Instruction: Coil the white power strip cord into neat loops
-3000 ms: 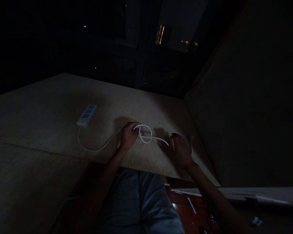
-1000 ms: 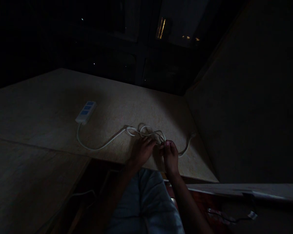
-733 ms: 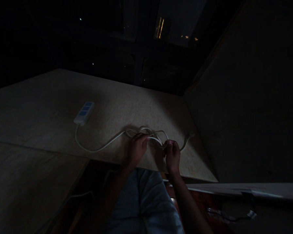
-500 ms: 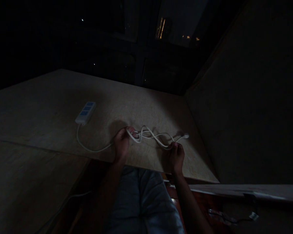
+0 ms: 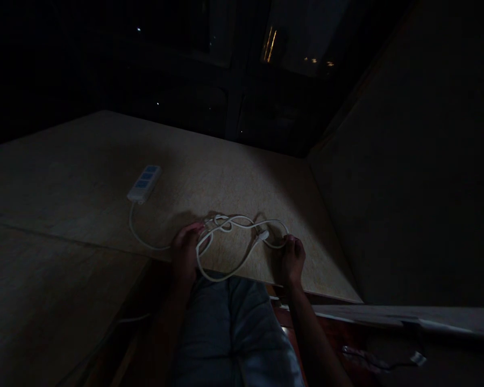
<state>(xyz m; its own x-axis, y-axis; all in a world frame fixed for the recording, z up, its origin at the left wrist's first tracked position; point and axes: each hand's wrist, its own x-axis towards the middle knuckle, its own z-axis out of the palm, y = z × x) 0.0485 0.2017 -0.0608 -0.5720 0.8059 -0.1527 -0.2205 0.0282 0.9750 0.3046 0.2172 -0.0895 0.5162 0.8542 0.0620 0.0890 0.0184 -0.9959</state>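
Observation:
A white power cord (image 5: 242, 219) lies in loose, crossing loops between my two hands. One loop dips over the near edge of the board. My left hand (image 5: 184, 250) is closed around the cord's left side, its grip partly hidden in the dimness. My right hand (image 5: 292, 255) pinches the right end of the loops between thumb and fingers. Among the loops, left of my right hand, is the white plug (image 5: 262, 235). A white power strip with blue socket faces (image 5: 144, 184) rests farther back on the left, its cord running to my left hand.
The loops are over a pale board surface (image 5: 226, 166), with a seam at left. Dark windows stand behind it and a dark wall (image 5: 407, 188) at right. Below are a grey-blue cushion or clothing (image 5: 234, 328) and a dark cable (image 5: 399, 365).
My left hand has shifted left and the loops have spread apart. The plug has swung from beyond my right hand to between the hands. My right hand has barely moved.

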